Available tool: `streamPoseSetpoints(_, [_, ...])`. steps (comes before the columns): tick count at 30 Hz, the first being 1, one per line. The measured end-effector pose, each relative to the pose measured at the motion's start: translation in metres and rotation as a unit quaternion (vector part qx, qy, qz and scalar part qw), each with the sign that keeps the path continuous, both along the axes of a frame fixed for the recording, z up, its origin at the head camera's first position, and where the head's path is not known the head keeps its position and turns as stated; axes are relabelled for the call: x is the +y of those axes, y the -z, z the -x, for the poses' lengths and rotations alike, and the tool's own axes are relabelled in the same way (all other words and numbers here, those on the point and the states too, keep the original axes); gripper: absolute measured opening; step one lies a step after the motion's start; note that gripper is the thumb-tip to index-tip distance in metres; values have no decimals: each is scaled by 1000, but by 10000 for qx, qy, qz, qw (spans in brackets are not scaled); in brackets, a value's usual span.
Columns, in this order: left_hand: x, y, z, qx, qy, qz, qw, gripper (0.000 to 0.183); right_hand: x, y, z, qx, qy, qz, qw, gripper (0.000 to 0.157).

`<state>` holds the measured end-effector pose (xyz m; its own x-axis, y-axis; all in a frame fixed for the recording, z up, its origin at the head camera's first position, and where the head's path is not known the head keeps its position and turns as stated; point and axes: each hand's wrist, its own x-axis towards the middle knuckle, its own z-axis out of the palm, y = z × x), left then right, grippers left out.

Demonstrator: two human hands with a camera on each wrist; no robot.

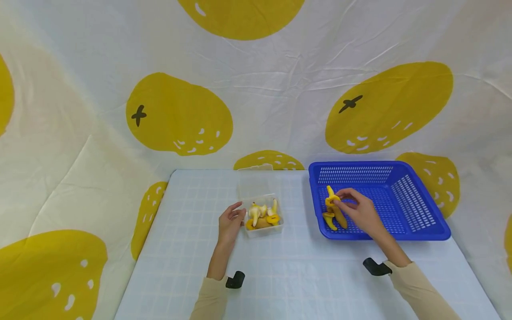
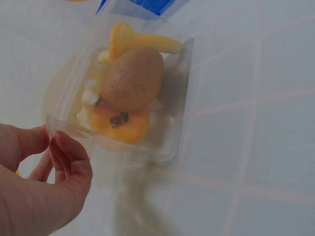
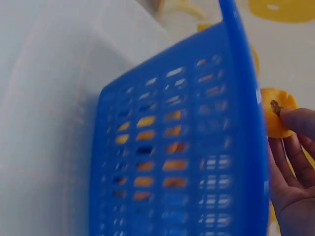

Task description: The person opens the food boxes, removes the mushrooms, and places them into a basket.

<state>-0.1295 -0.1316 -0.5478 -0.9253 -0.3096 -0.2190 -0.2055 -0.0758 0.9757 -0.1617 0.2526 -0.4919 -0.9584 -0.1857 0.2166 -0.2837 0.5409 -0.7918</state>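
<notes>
My right hand point(image 1: 362, 214) pinches a yellow mushroom point(image 1: 330, 192) between thumb and fingers over the left end of the blue basket point(image 1: 424, 195). Its orange-yellow cap with a dark brown spot shows in the right wrist view. Below it in the basket lie a smaller yellow mushroom point(image 1: 329, 220) and a long brownish-yellow piece point(image 1: 340, 218). With thumb and fingertip, my left hand point(image 2: 49, 182) pinches the rim corner of a clear plastic box point(image 2: 172, 147). Inside are a brown oval piece point(image 2: 135, 81), a yellow mushroom point(image 2: 142, 42), an orange piece with a dark mark point(image 2: 118, 128) and white mushrooms point(image 1: 256, 212).
The box's clear lid point(image 1: 256, 182) stands open behind it. A pale checked cloth point(image 1: 296, 275) covers the table. Behind hangs a white curtain point(image 1: 276, 106) with large yellow fruit prints. The basket's raised perforated wall point(image 3: 162, 147) stands beside my right hand.
</notes>
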Motion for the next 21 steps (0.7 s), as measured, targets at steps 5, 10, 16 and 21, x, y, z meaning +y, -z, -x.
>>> streamPoseSetpoints(5, [0,-1,1,7,-2,-30,10000,38,25,15,-1,11,188,-262,9995,23])
streamPoseSetpoints(10, [-1,1,2,5,-6,-51,10000,38,44,23,-1,57,231,-641,9977,22])
streamPoseSetpoints(16, [-2,2,2,-1,28,-88,10000,39,58,24,3,-209,176,-1239,9919,20])
streamPoseSetpoints(21, [-3,2,3,-48,107,-144,9998,41,63,27,9,-730,-108,-1627,9839,14])
